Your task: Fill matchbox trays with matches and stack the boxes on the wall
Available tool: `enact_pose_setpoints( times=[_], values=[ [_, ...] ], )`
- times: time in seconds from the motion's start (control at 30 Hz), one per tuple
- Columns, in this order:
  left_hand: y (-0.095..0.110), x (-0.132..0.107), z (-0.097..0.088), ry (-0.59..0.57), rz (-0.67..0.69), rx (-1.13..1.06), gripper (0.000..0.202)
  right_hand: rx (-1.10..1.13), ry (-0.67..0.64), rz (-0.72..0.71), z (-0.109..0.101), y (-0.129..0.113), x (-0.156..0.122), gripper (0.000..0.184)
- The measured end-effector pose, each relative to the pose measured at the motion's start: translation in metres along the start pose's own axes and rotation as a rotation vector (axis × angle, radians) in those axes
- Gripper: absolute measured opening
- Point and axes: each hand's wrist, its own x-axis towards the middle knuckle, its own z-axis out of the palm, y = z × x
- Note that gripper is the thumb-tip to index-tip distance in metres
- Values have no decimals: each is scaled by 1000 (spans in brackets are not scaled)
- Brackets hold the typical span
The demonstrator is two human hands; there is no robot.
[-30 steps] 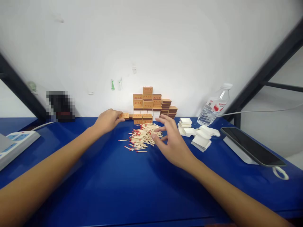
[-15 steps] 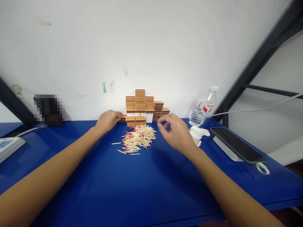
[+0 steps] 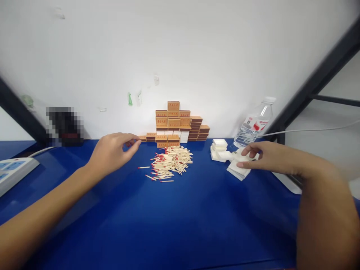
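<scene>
My left hand (image 3: 112, 154) is at the left end of the matchbox stack, thumb and fingers bent, with nothing visible between them. Its fingertips are near a low matchbox (image 3: 143, 138); I cannot tell whether they touch. My right hand (image 3: 263, 156) hangs over white matchbox trays (image 3: 239, 170) on the right, thumb and fingers apart. Orange-and-brown matchboxes (image 3: 173, 122) form a stepped stack against the wall, with white tray sides showing low in it. Before the stack lies a loose heap of red-tipped matches (image 3: 173, 161).
More white trays (image 3: 219, 145) are piled beside the right-hand ones. A tilted-looking water bottle (image 3: 253, 123) stands behind my right hand. A power strip (image 3: 17, 172) lies at the left of the blue table (image 3: 174, 225), near a blurred black object (image 3: 64, 127).
My right hand has moved right, from beside the matches to over the white trays. My left hand has drawn back left from the low matchboxes. The view has shifted slightly.
</scene>
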Motion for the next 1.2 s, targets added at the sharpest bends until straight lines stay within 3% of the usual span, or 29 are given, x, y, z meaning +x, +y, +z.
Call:
enact_pose_setpoints(
  times=[0.1,0.23,0.3,0.37,0.43,0.47,0.57,0.67,0.77,0.97,1.2],
  values=[
    [11,-16,-2,69,-16,-58,28,-29,-90,17,5,-10,-6,52],
    [8,-30,10,0,50,-93,29,-76,-123,-4,8,-16,-6,29],
    [5,-34,14,-44,70,-119,30,-61,-12,-21,7,-13,-5,27],
    [4,-36,16,-73,65,-151,30,-19,185,-74,6,-18,-7,33],
    [7,-38,15,-113,66,-189,28,55,319,-222,10,-38,-15,38],
    [11,-39,14,-132,71,-212,27,124,320,-336,16,-54,-21,39],
    [27,-42,10,-186,105,-318,23,215,-36,-732,44,-112,-42,28],
    [44,-45,5,-288,156,-425,26,206,-183,-883,76,-156,-55,29],
    [52,-47,1,-386,211,-449,33,232,-173,-916,94,-168,-52,34],
    [39,-46,1,-427,161,-425,25,210,101,-875,105,-162,-26,10],
    [28,-47,13,-355,144,-285,18,216,38,-883,121,-169,-14,14]
  ],
)
